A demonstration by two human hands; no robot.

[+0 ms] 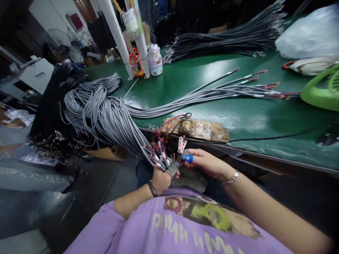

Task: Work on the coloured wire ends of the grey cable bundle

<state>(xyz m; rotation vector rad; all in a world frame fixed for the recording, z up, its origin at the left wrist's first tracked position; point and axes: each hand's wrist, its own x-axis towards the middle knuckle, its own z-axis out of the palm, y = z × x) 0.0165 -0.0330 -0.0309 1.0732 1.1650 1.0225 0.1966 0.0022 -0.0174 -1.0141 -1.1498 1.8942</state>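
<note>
My left hand (161, 180) is closed round the ends of several grey cables (134, 135), with a grey wrap on its thumb. Thin coloured wires (153, 151) fan out from the stripped ends above this hand. Close by on the right, my right hand (209, 165) is pinched, a blue wrap (188, 158) round one finger. What its fingertips hold is too small to make out. Just above them a pink clothespin (182, 144) stands at the bench edge. Behind it a worn wooden board (201, 129) carries a lump and red and black wires.
On the green bench (164, 84) more grey cables (190, 98) stretch right. Black cable bundles (219, 42) lie at the back, near a purple bottle (155, 60) and orange-handled scissors (134, 56). A green plastic item (321, 90) and white bag (309, 33) stand right.
</note>
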